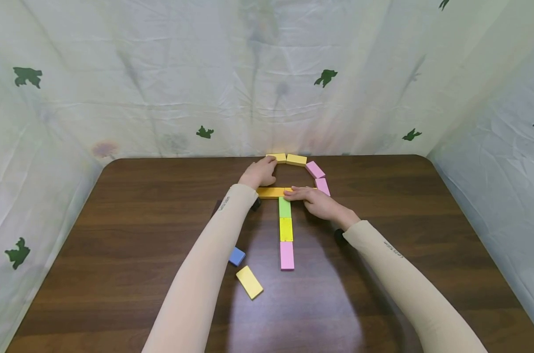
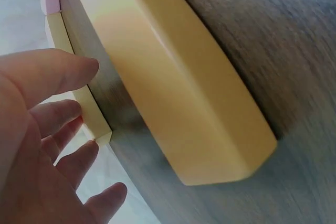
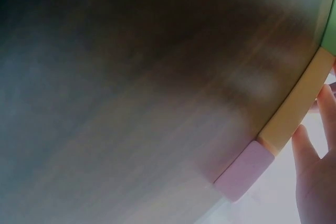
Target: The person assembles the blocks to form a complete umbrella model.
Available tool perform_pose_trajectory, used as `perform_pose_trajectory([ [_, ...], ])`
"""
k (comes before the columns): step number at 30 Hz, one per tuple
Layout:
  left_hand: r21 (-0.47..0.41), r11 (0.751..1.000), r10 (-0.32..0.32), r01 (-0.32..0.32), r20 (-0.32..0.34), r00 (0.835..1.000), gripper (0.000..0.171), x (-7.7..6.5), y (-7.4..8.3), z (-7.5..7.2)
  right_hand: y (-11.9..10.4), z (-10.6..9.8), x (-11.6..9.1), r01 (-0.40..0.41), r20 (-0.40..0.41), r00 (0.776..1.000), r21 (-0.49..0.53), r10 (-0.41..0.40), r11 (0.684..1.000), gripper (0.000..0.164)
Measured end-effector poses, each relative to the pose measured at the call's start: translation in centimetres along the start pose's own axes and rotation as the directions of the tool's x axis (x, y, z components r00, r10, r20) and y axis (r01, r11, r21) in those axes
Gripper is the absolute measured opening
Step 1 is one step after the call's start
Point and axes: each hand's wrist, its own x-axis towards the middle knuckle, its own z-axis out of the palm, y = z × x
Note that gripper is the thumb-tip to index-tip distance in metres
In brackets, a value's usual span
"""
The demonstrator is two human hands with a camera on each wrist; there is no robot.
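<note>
My left hand [image 1: 259,172] reaches to the table's back edge, its fingertips touching a pale yellow block [image 2: 94,114] at the left end of a curved row. The thumb stands apart from the fingers. Close before that hand lies an orange block [image 2: 173,82]. My right hand [image 1: 321,203] lies over the right part of the orange crossbar, fingers extended along the far side of an orange block [image 3: 296,103]. The curve continues with a second pale yellow block [image 1: 296,160] and two pink blocks [image 1: 315,169]. Below the crossbar runs a stem of green [image 1: 285,208], yellow [image 1: 286,229] and pink [image 1: 286,255] blocks.
A loose blue block [image 1: 237,256], partly behind the left sleeve, and a pale yellow block [image 1: 249,283] lie left of the stem. A dark item [image 1: 216,208] shows beside the left forearm. White patterned cloth [image 1: 161,88] hangs behind the brown table [image 1: 403,206].
</note>
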Motion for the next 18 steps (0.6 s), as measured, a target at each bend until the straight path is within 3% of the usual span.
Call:
perform_pose_trajectory([
  [18, -0.046, 0.998, 0.047, -0.048, -0.009, 0.999, 0.059, -1.0, -1.1, -0.2, 0.3, 0.2, -0.1, 0.06, -0.035, 0.998, 0.003, -0.06, 0.998, 0.058],
])
